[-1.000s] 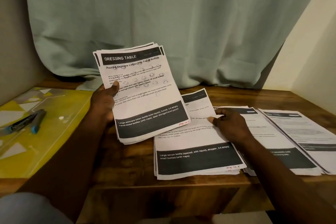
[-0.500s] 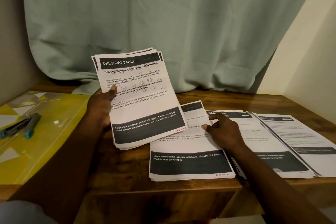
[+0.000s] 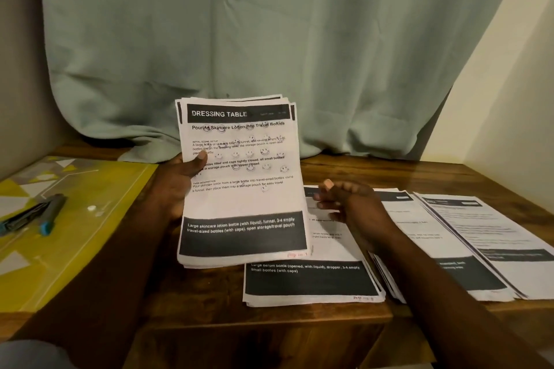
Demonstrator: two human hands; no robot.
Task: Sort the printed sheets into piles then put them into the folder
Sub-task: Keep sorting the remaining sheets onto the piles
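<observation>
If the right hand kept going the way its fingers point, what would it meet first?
Probably the right edge of the white printed stack headed DRESSING TABLE, gripped by the left hand. The right hand points left at it, though depth is unclear.

"DRESSING TABLE" heading on top sheet (image 3: 239,177) of held stack

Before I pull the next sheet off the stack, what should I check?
1. Left hand grips the stack: ok.
2. Top sheet readable, headed "Dressing Table": ok.
3. Right hand free, holding nothing: ok.
4. Near pile matches the top sheet: cannot tell, its header is hidden.
5. Folder free of clutter: not ok, markers lie on it.
</observation>
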